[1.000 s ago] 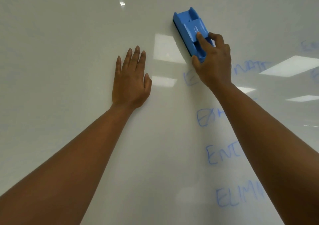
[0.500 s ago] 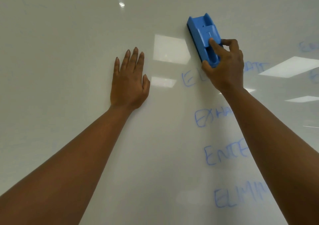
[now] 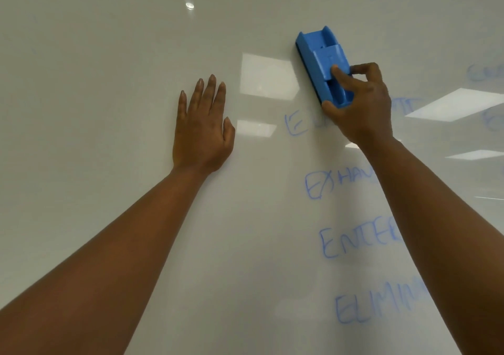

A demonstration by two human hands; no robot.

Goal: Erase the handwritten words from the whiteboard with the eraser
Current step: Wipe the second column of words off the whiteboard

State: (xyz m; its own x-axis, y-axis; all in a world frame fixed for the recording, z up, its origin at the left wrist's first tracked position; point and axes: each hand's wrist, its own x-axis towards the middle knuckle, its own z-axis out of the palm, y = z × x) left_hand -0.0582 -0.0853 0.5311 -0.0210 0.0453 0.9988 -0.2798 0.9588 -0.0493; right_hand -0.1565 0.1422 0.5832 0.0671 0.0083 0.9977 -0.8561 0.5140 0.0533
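Head view: right hand (image 3: 360,109) pinches the eraser (image 3: 323,64) flat on the whiteboard (image 3: 109,54), just above the words (image 3: 354,241). Left hand (image 3: 201,131) lies flat, fingers straight. Eraser looks light, rigid plastic; best held by its sides.

A glossy whiteboard (image 3: 114,54) fills the view. Flat against it on the left rests the left hand (image 3: 201,131), fingers straight. To the right, a blue eraser (image 3: 321,63) sits tilted against the surface, gripped at its near end by the right hand (image 3: 360,109). Below it runs a column of blue handwritten words (image 3: 354,241) (partly hidden by the right forearm), with fainter writing at the far right edge.
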